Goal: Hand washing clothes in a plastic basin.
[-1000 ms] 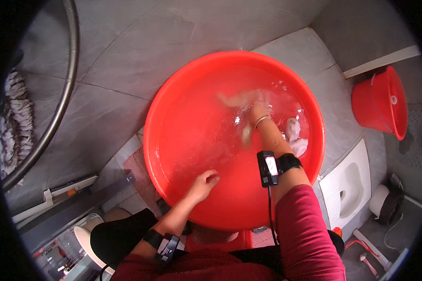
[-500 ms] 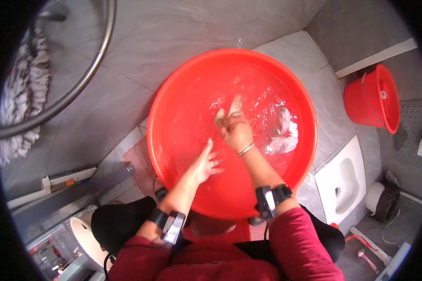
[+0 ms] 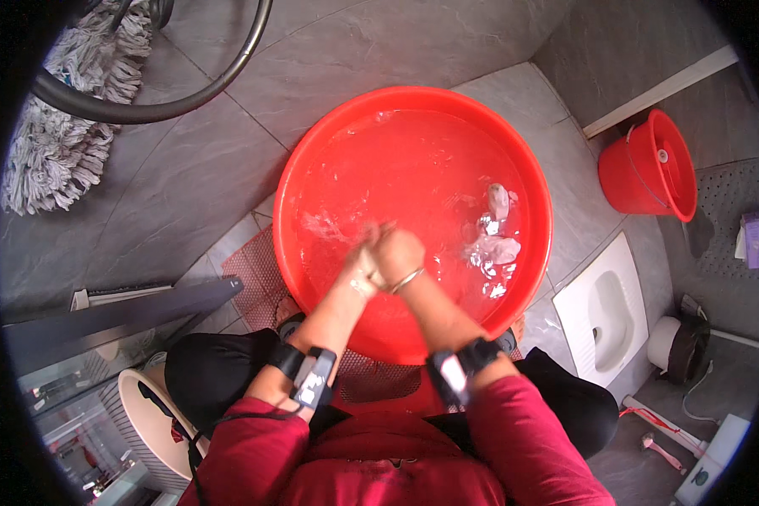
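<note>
Over the near half of a large red basin (image 3: 538, 181) of water, my two hands meet. My right hand (image 3: 399, 255), with a bracelet at its wrist, is closed and pressed against the left. My left hand (image 3: 366, 257) also looks closed, its fingers partly covered by the right and blurred. Whatever is between them is hidden. Two pale pinkish wet cloth pieces, perhaps socks, lie in the water on the right: a smaller one (image 3: 497, 201) farther off and a wider one (image 3: 496, 249) nearer me.
A red bucket (image 3: 637, 173) stands at the far right, beyond a white squat toilet (image 3: 603, 308). A grey mop head (image 3: 76, 126) and a curved dark tube (image 3: 169, 111) are at the upper left. A beige laundry basket (image 3: 131, 396) stands at my left knee.
My right hand has drawn nearer and left from mid-basin and met my left hand. The pale cloth it held is now out of sight. The view has shifted slightly.
</note>
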`<state>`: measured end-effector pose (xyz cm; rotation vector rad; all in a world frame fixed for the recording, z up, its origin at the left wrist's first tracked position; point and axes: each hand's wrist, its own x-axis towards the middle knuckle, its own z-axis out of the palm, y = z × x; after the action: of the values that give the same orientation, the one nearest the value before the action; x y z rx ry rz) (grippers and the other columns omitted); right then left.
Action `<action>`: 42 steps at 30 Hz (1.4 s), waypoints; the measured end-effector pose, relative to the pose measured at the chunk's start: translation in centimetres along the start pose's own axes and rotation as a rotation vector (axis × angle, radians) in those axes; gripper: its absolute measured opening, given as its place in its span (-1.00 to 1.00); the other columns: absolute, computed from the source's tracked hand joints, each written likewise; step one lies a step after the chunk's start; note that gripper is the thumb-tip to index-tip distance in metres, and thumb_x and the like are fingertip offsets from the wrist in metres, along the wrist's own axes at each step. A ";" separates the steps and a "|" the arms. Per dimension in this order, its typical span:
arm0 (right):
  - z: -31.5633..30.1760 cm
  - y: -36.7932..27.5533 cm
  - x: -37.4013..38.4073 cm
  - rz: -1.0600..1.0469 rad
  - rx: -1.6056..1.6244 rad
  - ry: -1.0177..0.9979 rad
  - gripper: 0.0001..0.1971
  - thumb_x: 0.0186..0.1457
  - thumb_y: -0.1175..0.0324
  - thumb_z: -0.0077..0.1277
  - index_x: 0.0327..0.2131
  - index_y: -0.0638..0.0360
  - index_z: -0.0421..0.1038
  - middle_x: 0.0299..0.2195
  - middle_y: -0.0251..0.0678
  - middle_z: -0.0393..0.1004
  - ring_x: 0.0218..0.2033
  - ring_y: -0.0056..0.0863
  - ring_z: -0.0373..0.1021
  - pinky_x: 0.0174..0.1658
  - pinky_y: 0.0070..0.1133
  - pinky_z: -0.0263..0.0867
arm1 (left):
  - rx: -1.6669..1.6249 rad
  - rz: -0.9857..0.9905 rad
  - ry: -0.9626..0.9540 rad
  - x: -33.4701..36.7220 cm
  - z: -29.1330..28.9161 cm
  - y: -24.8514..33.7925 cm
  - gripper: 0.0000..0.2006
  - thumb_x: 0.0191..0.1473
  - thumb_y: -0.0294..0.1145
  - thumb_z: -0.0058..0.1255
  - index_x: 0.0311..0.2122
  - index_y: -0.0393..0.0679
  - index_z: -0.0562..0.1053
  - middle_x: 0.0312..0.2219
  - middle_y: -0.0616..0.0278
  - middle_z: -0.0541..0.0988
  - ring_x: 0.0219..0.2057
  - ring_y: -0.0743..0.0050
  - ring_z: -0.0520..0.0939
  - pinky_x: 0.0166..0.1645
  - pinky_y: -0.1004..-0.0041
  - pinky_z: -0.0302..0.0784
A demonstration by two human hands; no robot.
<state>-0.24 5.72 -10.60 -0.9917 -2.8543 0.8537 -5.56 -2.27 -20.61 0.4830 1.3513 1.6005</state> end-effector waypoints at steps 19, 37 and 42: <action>3.3 10.2 -2.2 0.481 0.064 -0.065 -0.62 -0.04 0.02 -0.28 -0.45 0.15 0.35 -0.51 -0.02 0.41 -0.42 -0.13 0.36 -0.34 -0.31 0.27 | 0.164 -0.442 0.468 -2.1 2.6 1.1 -0.69 0.01 -0.15 -0.18 -0.26 -0.20 0.31 -0.43 0.20 0.46 -0.45 0.47 0.48 -0.40 0.40 0.42; -2.4 9.7 -0.3 0.023 0.227 0.388 -0.86 -0.27 0.35 0.00 -0.54 0.18 0.39 -0.57 -0.17 0.41 -0.49 -0.16 0.33 -0.40 -0.36 0.25 | 0.383 -0.260 0.198 -0.8 2.8 1.2 -0.70 0.00 -0.25 -0.16 -0.18 -0.20 0.29 -0.46 0.24 0.47 -0.38 0.43 0.49 -0.33 0.45 0.38; -2.8 16.0 -3.0 0.754 -0.019 0.360 -0.57 -0.25 0.31 0.00 -0.21 0.17 0.22 -0.28 -0.05 0.29 -0.19 -0.08 0.22 -0.18 -0.26 0.16 | 0.653 -0.435 0.277 -2.5 0.3 -1.3 -0.66 -0.07 -0.31 -0.10 -0.16 -0.25 0.29 -0.35 0.04 0.46 -0.27 0.24 0.47 -0.21 0.41 0.35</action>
<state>11.84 15.84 -15.62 -2.0282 -2.1763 0.5618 -3.59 -4.31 -21.03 0.3150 2.0379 0.8696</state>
